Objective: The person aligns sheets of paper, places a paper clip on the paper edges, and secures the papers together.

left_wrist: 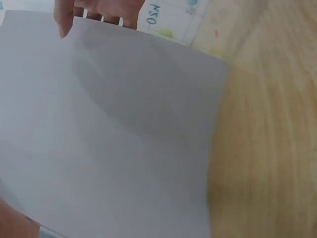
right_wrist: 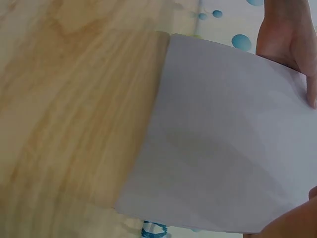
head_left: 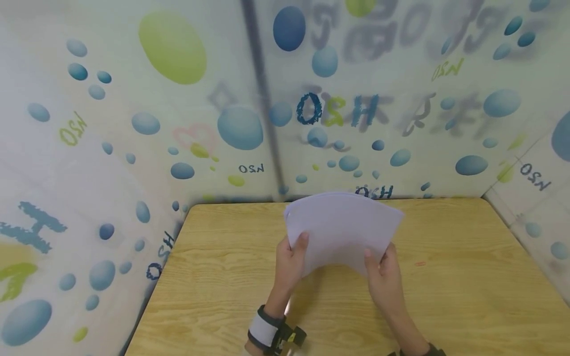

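Sheet of paper (head_left: 340, 227) held above the table (head_left: 467, 277), between both hands. Left hand (head_left: 289, 262) pinches its near left edge, right hand (head_left: 386, 274) its near right edge, thumbs on top. Judgement: keep pinches light and level; uneven pull could crease it.

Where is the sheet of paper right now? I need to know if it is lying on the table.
In the head view the sheet of paper is held up over the middle of the wooden table, left hand and right hand gripping its near edge.

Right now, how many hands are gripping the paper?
2. The left hand pinches the white paper sheet at its near left edge; the right hand pinches the near right edge.
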Action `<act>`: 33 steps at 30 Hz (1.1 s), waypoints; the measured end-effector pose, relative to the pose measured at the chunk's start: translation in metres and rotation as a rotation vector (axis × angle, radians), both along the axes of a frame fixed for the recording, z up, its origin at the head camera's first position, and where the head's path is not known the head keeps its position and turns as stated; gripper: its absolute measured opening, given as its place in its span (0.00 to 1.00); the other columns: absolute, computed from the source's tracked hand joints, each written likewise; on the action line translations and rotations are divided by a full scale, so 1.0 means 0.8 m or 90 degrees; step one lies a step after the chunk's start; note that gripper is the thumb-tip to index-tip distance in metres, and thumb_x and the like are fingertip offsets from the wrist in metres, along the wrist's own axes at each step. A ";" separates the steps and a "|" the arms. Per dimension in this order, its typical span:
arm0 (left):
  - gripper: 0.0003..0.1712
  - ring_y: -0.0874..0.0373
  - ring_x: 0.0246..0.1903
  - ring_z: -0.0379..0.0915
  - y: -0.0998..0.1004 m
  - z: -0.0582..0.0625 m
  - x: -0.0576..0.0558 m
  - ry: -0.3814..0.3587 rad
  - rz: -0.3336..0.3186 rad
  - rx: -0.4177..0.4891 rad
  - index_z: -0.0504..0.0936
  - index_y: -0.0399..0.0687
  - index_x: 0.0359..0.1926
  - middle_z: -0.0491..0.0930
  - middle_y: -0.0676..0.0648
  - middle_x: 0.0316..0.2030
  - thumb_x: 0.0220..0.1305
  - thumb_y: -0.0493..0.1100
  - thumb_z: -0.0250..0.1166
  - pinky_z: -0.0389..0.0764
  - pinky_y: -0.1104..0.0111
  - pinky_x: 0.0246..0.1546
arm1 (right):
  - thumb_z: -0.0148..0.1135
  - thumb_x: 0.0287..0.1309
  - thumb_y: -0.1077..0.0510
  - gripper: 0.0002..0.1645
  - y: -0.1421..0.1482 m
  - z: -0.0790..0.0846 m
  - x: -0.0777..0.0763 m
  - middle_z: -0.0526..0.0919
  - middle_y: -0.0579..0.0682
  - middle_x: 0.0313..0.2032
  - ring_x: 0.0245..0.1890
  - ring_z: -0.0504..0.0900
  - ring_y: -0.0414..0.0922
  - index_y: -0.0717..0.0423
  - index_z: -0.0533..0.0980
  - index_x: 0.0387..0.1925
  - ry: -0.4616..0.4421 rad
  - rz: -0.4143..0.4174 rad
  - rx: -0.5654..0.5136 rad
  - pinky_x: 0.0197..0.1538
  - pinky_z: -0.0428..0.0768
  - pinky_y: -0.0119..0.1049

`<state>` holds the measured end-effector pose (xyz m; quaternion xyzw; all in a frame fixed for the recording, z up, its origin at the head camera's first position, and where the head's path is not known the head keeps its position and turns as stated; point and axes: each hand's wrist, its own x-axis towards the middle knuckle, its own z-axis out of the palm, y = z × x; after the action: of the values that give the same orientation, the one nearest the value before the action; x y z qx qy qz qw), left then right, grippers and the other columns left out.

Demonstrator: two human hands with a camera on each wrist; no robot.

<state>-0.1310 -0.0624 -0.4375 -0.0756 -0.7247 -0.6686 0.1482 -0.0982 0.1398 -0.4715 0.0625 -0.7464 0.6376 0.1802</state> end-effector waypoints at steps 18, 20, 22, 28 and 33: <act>0.08 0.58 0.22 0.60 -0.014 0.038 -0.015 0.237 0.039 -0.003 0.75 0.36 0.35 0.63 0.48 0.21 0.73 0.34 0.53 0.63 0.69 0.23 | 0.37 0.76 0.64 0.19 0.012 0.066 0.000 0.74 0.53 0.50 0.49 0.73 0.43 0.66 0.64 0.62 0.108 -0.063 0.037 0.51 0.69 0.28; 0.10 0.60 0.20 0.57 -0.014 0.039 -0.016 0.246 0.043 -0.009 0.74 0.36 0.34 0.59 0.50 0.20 0.74 0.35 0.52 0.61 0.68 0.21 | 0.35 0.76 0.63 0.19 0.013 0.070 -0.002 0.75 0.54 0.48 0.46 0.72 0.44 0.67 0.65 0.61 0.114 -0.083 0.057 0.50 0.68 0.29; 0.10 0.59 0.20 0.57 -0.014 0.040 -0.016 0.251 0.043 -0.011 0.75 0.36 0.34 0.59 0.50 0.20 0.74 0.35 0.52 0.60 0.68 0.21 | 0.35 0.77 0.61 0.20 0.013 0.075 -0.003 0.75 0.53 0.46 0.45 0.72 0.43 0.67 0.66 0.59 0.114 -0.099 0.063 0.50 0.67 0.28; 0.10 0.51 0.25 0.64 -0.012 0.047 -0.016 0.261 0.027 -0.004 0.77 0.34 0.41 0.70 0.42 0.25 0.74 0.32 0.49 0.65 0.68 0.27 | 0.38 0.76 0.61 0.18 0.015 0.085 -0.007 0.76 0.53 0.45 0.43 0.72 0.42 0.69 0.68 0.56 0.132 -0.121 0.076 0.48 0.68 0.28; 0.10 0.54 0.26 0.64 -0.007 0.048 -0.016 0.266 0.042 -0.003 0.76 0.38 0.39 0.70 0.43 0.25 0.75 0.34 0.49 0.65 0.69 0.27 | 0.38 0.76 0.61 0.16 0.013 0.089 -0.008 0.76 0.55 0.39 0.38 0.72 0.44 0.71 0.69 0.48 0.132 -0.133 0.069 0.44 0.68 0.28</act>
<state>-0.1435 -0.0679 -0.3991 -0.1890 -0.6820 -0.6313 0.3171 -0.1043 0.1500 -0.4005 0.0598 -0.7593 0.5646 0.3179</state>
